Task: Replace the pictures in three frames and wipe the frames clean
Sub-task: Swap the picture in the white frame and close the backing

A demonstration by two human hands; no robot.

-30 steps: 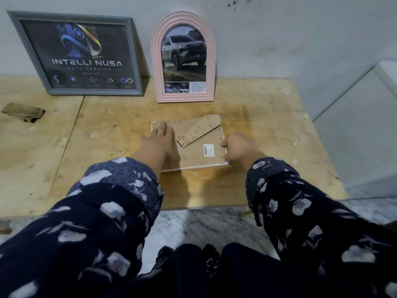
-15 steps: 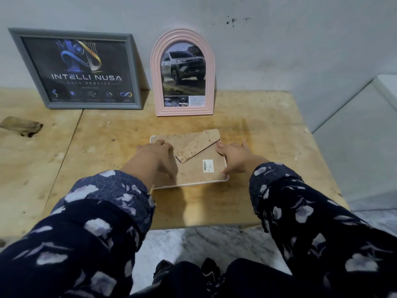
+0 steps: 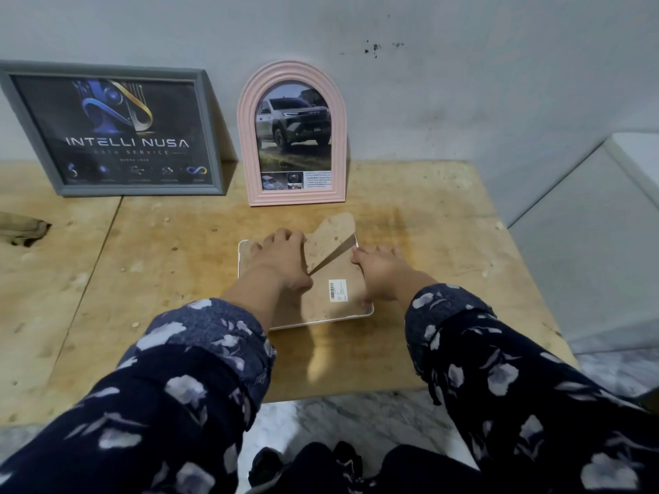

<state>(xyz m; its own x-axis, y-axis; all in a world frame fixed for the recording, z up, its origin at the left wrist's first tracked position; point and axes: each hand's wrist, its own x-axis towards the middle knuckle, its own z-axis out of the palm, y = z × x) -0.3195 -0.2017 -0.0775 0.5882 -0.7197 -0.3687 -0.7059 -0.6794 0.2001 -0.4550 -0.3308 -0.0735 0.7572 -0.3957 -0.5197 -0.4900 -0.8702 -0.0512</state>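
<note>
A white frame lies face down in the middle of the wooden table. Its brown backboard faces up and carries a barcode sticker. The backboard's stand flap is tilted up. My left hand rests on the left half of the backboard with its fingers bent toward the frame's far edge, right beside the flap. My right hand holds the frame's right edge, thumb near the lower right corner. A grey frame with a dark logo poster and a pink arched frame with a truck picture lean on the wall.
A crumpled brown cloth lies at the table's left edge. A white ledge slopes along the right of the table. Marble floor shows below the table's near edge, between my sleeves.
The stand flap, flat on the backboard before, now tilts up. My left hand has slid toward the frame's far edge, and my right hand has moved further along the right edge.
</note>
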